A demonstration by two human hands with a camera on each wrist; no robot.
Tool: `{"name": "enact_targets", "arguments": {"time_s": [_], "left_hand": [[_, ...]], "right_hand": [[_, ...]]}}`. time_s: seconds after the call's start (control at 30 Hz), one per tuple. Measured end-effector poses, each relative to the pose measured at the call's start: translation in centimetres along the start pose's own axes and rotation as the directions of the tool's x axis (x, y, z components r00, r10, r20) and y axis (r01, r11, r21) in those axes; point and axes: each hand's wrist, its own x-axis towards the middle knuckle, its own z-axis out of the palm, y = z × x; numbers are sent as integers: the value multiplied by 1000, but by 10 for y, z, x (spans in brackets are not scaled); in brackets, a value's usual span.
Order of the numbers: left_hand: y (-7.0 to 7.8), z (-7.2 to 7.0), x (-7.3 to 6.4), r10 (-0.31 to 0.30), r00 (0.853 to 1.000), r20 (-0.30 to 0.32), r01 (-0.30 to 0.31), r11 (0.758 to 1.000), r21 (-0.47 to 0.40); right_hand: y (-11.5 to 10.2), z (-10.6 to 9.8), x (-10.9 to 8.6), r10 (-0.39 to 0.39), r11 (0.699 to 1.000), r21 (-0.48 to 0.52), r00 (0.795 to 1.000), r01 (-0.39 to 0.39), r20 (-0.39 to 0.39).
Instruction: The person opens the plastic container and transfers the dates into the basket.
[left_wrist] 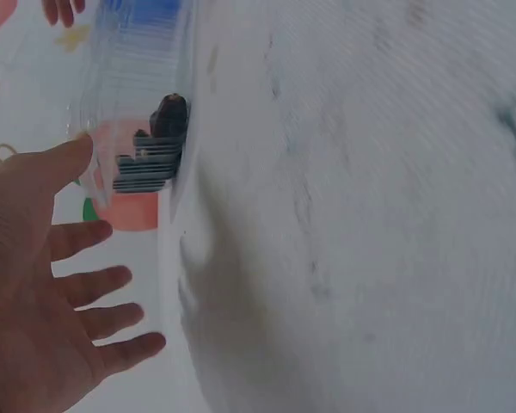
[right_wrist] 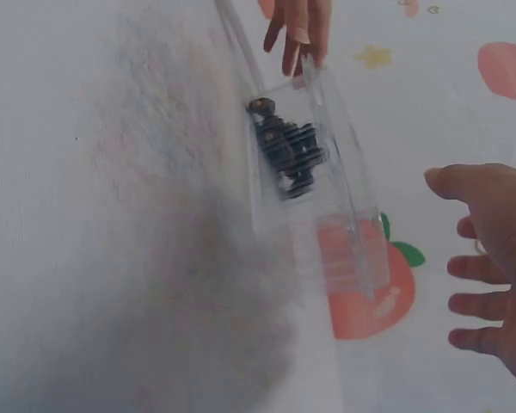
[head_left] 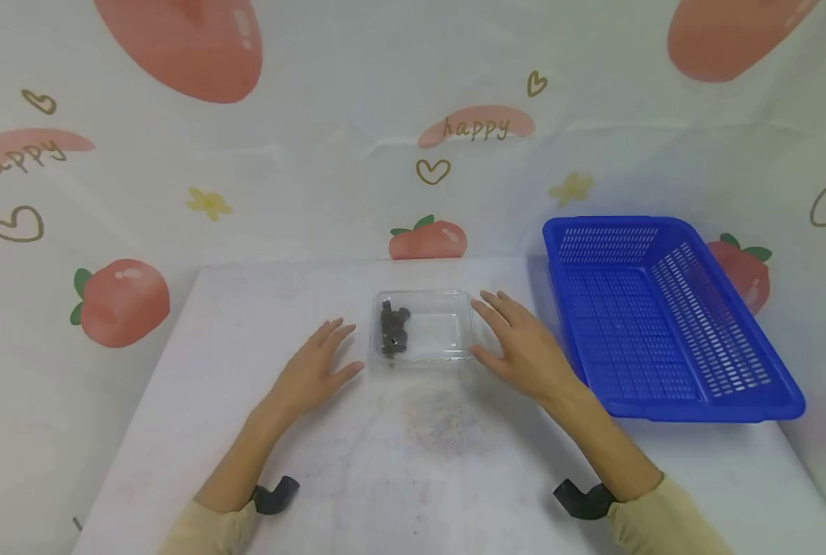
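A clear plastic box (head_left: 435, 360) stands on the white table, and small dark brown pieces (head_left: 394, 330) lie bunched at its left end. To the left of the box is my left hand (head_left: 311, 374), fingers spread and nothing held. My right hand (head_left: 524, 347) is at the box's right end, its fingertips right by the rim and its fingers loosely extended. The left wrist view shows the left thumb (left_wrist: 64, 163) close to the box wall. In the right wrist view the dark pieces (right_wrist: 285, 153) show through the clear plastic, somewhat blurred.
A large blue plastic basket (head_left: 614, 222) with slotted walls stands at the right of the table (head_left: 413, 493), near the right forearm. Behind the table hangs a white cloth (head_left: 301, 193) printed with fruit and hearts. Dark curved pieces (head_left: 277, 496) sit at both wrists.
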Motion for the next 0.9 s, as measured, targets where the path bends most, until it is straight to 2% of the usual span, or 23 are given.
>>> {"name": "enact_targets", "arguments": {"time_s": [0.2, 0.4, 0.5, 0.57, 0.63, 0.77, 0.87, 0.9], "left_hand": [[8, 0, 2, 11, 999, -37, -15, 992, -122], [11, 1, 3, 45, 996, -76, -66, 955, -291], [9, 4, 4, 50, 997, -53, -66, 932, -358], [7, 6, 4, 13, 1000, -5, -14, 908, -419], [6, 7, 4, -25, 997, 73, 59, 861, -505], [4, 8, 5, -85, 967, 240, 227, 715, -661], [5, 8, 6, -84, 947, 311, 293, 627, -722], [6, 8, 6, -78, 942, 325, 303, 610, -732]], "right_hand": [[-9, 8, 5, -48, 997, 52, 997, 51, -56], [-18, 13, 9, -61, 993, 98, 996, 67, -63], [-23, 15, 13, -75, 987, 138, 994, 84, -74], [-27, 17, 15, -88, 981, 165, 993, 100, -82], [-31, 19, 18, -99, 976, 187, 991, 115, -90], [-39, 25, 23, -111, 963, 235, 989, 131, -96], [-45, 29, 25, -113, 955, 265, 989, 134, -94], [-47, 30, 26, -116, 953, 271, 989, 136, -91]]}}
